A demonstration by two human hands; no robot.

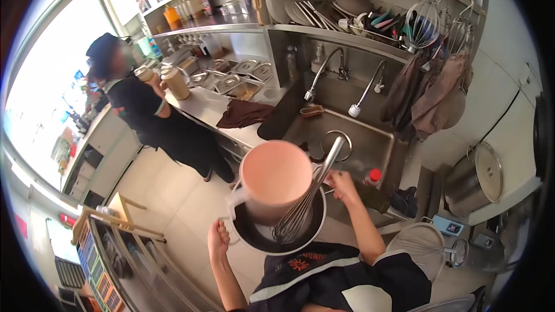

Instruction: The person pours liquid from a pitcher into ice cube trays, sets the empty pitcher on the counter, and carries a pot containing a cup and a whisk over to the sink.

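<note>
A dark-lined metal pot (241, 218) hangs in front of my body, held by its two side handles. My left hand (218, 237) is closed round the handle on the left. On the other side my right hand (342, 187) grips the far handle, partly hidden behind the whisk. Inside the pot stands a pinkish pitcher (276, 172), its handle toward the left. A large metal whisk (309, 196) leans beside it, wires down in the pot and its handle rising toward the sink.
A co-worker (156, 110) stands at the left counter holding containers. Ahead is a metal sink (370, 144) with two faucets and a red-capped bottle (373, 177). A brown cloth (244, 113) lies on the counter. A wooden stool (124, 214) and a scale (448, 226) stand lower down.
</note>
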